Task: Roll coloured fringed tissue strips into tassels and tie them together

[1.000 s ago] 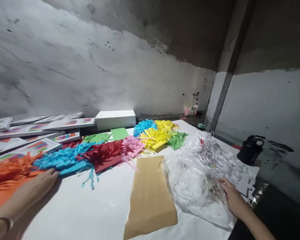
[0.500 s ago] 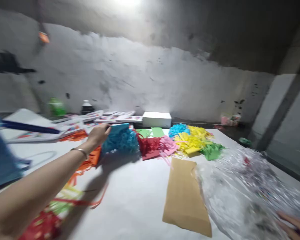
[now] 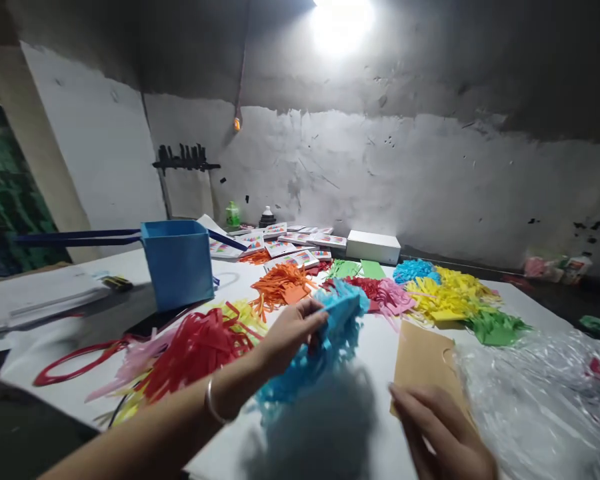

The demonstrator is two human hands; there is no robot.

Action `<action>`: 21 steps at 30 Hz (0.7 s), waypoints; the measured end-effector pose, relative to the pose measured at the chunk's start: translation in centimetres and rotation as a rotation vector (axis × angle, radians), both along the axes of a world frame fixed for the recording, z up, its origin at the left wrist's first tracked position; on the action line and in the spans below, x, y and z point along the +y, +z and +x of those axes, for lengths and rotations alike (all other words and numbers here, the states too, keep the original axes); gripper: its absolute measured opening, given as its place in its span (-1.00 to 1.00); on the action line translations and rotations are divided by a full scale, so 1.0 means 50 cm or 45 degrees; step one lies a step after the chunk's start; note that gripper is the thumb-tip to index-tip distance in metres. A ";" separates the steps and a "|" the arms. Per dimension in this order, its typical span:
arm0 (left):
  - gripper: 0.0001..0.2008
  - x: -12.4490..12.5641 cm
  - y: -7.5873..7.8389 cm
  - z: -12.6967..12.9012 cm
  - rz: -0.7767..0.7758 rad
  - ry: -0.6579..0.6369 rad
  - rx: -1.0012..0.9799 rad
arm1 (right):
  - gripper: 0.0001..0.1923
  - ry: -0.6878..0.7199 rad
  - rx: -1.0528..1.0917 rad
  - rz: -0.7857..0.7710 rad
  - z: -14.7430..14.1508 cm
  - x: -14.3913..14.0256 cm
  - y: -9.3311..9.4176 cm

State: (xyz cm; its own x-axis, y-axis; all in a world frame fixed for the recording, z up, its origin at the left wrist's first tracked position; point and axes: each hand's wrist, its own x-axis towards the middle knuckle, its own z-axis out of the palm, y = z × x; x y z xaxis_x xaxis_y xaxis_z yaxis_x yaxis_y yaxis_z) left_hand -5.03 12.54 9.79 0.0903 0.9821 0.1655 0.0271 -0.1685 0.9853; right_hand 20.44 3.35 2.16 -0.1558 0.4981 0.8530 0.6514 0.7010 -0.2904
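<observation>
My left hand [image 3: 289, 332] pinches the flat top edge of a piece of blue fringed paper [image 3: 341, 319], its cut strips hanging down over the white table [image 3: 230, 447]. My right hand [image 3: 443, 433] holds nothing, fingers apart and slightly curled, over the lower part of a flat brown cardboard piece [image 3: 423, 353]. Whether it touches the cardboard I cannot tell. Left of the held paper lies a bundle of red paper strips [image 3: 200, 353]. Behind it sit orange fringed paper [image 3: 283, 288] and pink fringed paper [image 3: 395, 297].
A blue box with long straps [image 3: 177, 267] stands at the left. Crumpled clear plastic [image 3: 525, 407] covers the right side. Toward the back are yellow fringed paper [image 3: 447, 293], green fringed paper [image 3: 495, 327], a white box [image 3: 373, 247] and several printed packs [image 3: 293, 260].
My left hand has brought the blue fringed paper from the back toward me. My right hand has come in from the lower right to the cardboard. The view has turned left.
</observation>
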 end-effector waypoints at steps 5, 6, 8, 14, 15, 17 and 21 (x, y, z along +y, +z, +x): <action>-0.59 -0.113 -0.138 0.062 -0.218 -0.090 -0.229 | -0.79 -0.049 -0.217 -0.098 -0.174 0.004 0.009; -0.58 -0.124 -0.157 0.068 -0.247 -0.090 -0.255 | -0.78 -0.113 -0.242 -0.104 -0.179 0.000 -0.007; -0.57 -0.142 -0.186 0.076 -0.278 -0.102 -0.275 | -0.76 -0.204 -0.247 -0.106 -0.170 -0.011 -0.044; -0.54 -0.173 -0.243 0.102 -0.292 -0.197 -0.398 | -0.82 -0.261 0.133 -0.342 -0.117 -0.034 -0.107; -0.53 -0.174 -0.251 0.108 -0.284 -0.201 -0.390 | -0.81 -0.269 0.182 -0.374 -0.113 -0.036 -0.108; -0.53 -0.172 -0.264 0.118 -0.250 -0.199 -0.346 | -0.78 -0.279 0.210 -0.408 -0.109 -0.039 -0.107; -0.59 -0.163 -0.277 0.128 -0.135 -0.172 -0.243 | -0.79 -0.110 0.289 -0.658 -0.101 -0.041 -0.097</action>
State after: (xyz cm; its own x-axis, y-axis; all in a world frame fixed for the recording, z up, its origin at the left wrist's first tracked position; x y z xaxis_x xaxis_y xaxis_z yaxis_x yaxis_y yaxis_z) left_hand 1.36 4.41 -4.07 0.1991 0.9760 0.0886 -0.1769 -0.0531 0.9828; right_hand 15.40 1.30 -2.67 0.0627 0.8623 0.5025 0.5812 0.3777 -0.7208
